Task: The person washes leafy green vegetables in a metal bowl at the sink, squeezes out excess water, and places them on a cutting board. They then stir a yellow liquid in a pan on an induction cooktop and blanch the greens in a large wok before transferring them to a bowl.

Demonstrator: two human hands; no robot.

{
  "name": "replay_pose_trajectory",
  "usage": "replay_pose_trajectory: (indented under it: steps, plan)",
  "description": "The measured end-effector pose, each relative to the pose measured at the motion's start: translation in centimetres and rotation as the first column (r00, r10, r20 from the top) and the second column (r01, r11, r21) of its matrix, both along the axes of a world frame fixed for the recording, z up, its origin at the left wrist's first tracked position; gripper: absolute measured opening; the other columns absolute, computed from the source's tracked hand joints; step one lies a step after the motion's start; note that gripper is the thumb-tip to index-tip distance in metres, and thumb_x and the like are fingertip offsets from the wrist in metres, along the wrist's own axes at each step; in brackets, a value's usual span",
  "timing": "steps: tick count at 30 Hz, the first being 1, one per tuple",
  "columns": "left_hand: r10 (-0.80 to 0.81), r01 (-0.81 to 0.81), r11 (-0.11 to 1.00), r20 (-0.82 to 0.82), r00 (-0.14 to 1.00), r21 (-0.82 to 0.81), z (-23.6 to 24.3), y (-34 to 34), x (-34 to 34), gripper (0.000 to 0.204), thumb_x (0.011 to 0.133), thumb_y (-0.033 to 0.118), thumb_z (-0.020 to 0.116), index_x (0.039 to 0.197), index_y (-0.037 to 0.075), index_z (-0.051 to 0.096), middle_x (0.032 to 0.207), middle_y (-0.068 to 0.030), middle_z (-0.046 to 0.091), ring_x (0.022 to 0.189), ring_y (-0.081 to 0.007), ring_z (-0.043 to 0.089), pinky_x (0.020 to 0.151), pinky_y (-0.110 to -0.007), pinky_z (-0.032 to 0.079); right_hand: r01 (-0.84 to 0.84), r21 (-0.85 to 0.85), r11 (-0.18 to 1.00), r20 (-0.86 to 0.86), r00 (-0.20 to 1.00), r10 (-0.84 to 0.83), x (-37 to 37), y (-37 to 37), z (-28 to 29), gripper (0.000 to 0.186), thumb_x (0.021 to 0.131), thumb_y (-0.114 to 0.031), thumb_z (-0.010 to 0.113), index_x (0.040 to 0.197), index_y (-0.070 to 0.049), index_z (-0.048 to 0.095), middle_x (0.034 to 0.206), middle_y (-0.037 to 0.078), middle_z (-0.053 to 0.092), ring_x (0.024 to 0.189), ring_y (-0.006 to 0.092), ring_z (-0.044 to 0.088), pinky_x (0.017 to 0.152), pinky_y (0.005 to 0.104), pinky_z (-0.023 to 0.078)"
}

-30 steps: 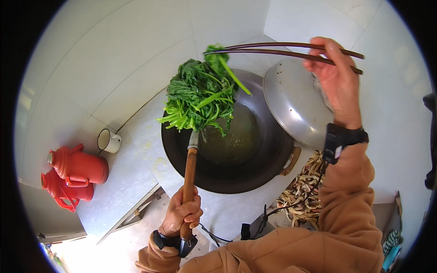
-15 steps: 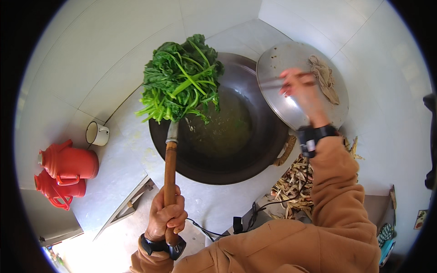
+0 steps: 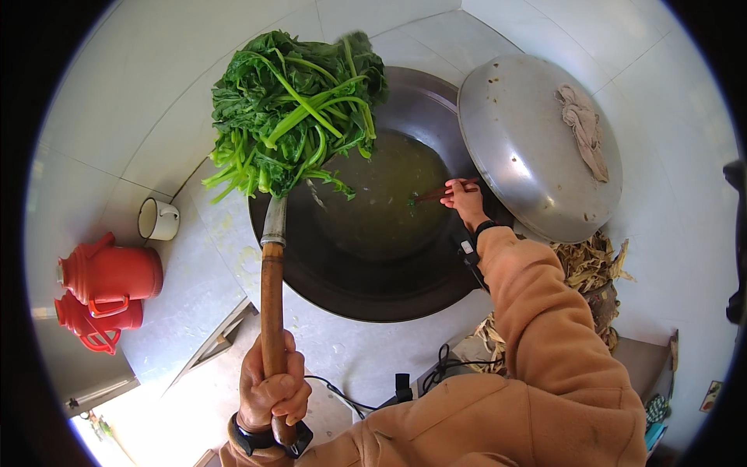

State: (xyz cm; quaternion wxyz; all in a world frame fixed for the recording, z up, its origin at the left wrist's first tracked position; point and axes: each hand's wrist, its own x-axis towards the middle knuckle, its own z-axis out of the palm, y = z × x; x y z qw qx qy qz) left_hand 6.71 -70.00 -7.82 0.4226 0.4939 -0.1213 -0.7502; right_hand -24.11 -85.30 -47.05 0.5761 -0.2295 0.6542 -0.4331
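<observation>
Leafy greens [image 3: 292, 117] are resting beyond the left grip [image 3: 272, 385], which is clasping a wooden handle [image 3: 272, 311]; the right grip [image 3: 467, 204] is pinching chopsticks [image 3: 440, 192], apparently gathering a scrap [image 3: 412, 202], likely needing steady balance next.

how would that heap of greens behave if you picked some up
The greens would probably be floppy, since the leaves fold limply over one another. They may be slippery, as their surface looks glossy. Loose pieces could slide off the wooden-handled tool in the left hand if jostled, because stems jut out around the heap's edge.
</observation>
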Motion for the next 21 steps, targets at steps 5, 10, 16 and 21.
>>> replay_pose_trajectory:
  steps: [5,10,16,21]
  plan:
    - [-0.072,0.069,0.997,0.097,0.993,0.034,0.5,-0.8,0.9,0.036,0.080,0.003,0.055,0.112,-0.004,0.041,0.057,-0.0012,0.043,0.034,-0.0048,0.039,0.029,-0.019,0.035,0.067,-0.081,0.994,0.142,0.988,-0.055,-2.4,-0.2,6.7,0.024,0.099,-0.023,0.049,0.103,-0.004,0.063,0.089,0.010,0.065,0.077,0.0197,0.066,0.071,0.0316,0.055]
    - [-0.046,0.038,0.994,0.072,0.996,0.102,2.1,-1.5,0.2,0.035,0.079,0.001,0.056,0.110,-0.003,0.041,0.058,-0.0017,0.042,0.034,-0.0056,0.037,0.028,-0.020,0.032,0.211,0.072,0.975,0.507,0.834,-0.218,0.7,-2.9,11.3,0.024,0.099,-0.023,0.048,0.105,-0.002,0.058,0.091,0.012,0.064,0.082,0.0240,0.066,0.074,0.0338,0.055]
    - [0.334,-0.327,0.940,0.058,0.941,-0.094,25.1,-11.0,-2.3,0.034,0.079,0.001,0.056,0.109,-0.001,0.040,0.062,-0.0027,0.042,0.039,-0.0055,0.034,0.032,-0.021,0.032,-0.057,-0.197,0.979,0.768,0.611,0.191,12.9,-30.3,47.1,0.022,0.095,-0.017,0.052,0.106,0.002,0.058,0.097,0.013,0.063,0.089,0.0251,0.063,0.081,0.0360,0.053]
    - [0.628,-0.583,0.756,0.079,0.774,-0.297,39.9,-23.0,-6.0,0.035,0.079,0.002,0.054,0.111,0.002,0.040,0.062,-0.0006,0.040,0.038,-0.0037,0.034,0.031,-0.019,0.029,-0.368,-0.654,0.661,0.524,0.410,0.747,22.2,-47.0,75.4,0.023,0.094,-0.017,0.055,0.106,0.002,0.060,0.097,0.013,0.062,0.090,0.0252,0.063,0.082,0.0350,0.052]
